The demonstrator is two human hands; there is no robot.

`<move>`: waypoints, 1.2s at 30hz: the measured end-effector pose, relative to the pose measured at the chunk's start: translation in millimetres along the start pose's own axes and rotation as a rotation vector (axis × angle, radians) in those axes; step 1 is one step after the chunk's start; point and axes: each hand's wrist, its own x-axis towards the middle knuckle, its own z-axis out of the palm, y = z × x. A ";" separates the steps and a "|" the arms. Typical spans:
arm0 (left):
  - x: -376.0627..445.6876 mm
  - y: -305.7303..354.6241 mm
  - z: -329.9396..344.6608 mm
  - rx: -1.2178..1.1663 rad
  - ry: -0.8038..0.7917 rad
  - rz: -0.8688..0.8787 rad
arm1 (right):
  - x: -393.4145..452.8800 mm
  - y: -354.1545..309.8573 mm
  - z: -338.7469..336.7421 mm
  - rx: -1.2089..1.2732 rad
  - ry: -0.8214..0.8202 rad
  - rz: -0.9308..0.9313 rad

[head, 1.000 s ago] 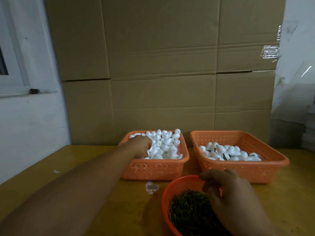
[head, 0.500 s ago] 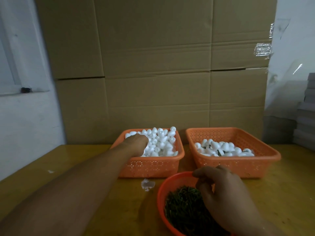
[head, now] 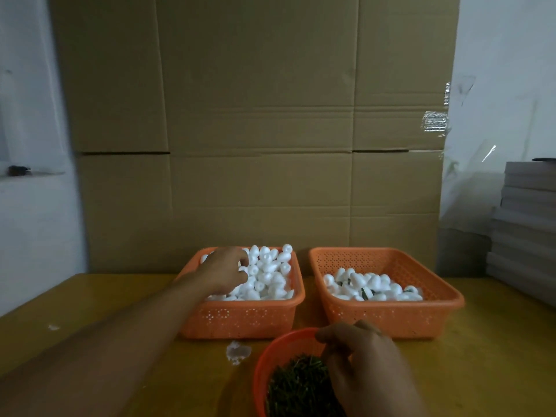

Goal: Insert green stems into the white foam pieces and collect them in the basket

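A tall wall of flattened cardboard [head: 258, 130] stands along the far edge of the yellow tabletop [head: 496, 341], with a stack of grey boards [head: 525, 227] at the far right corner; two orange baskets sit side by side near the far edge, the left basket [head: 240, 319] heaped with plain white foam pieces [head: 270, 275], the right basket [head: 391, 317] holding a shallower layer of stemmed foam pieces [head: 370, 285] with bits of green showing among them; a round orange bowl [head: 264, 365] at the near edge, just in front of the gap between the baskets, is filled with green stems [head: 298, 386]; the left hand [head: 224, 273] reaches into the left basket with its fingers curled down into the foam pile, though whether it has hold of a piece cannot be told; the right hand [head: 361, 365] rests over the bowl, fingers bent toward the stems, and what they pinch, if anything, is hidden; a small white scrap [head: 237, 352] lies on the tabletop just left of the bowl, and a smaller fleck [head: 53, 327] lies near the left edge.
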 end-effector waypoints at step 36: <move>-178.1 73.1 6.9 -0.699 0.214 0.301 | 13.4 4.6 3.7 -0.175 -0.439 -0.058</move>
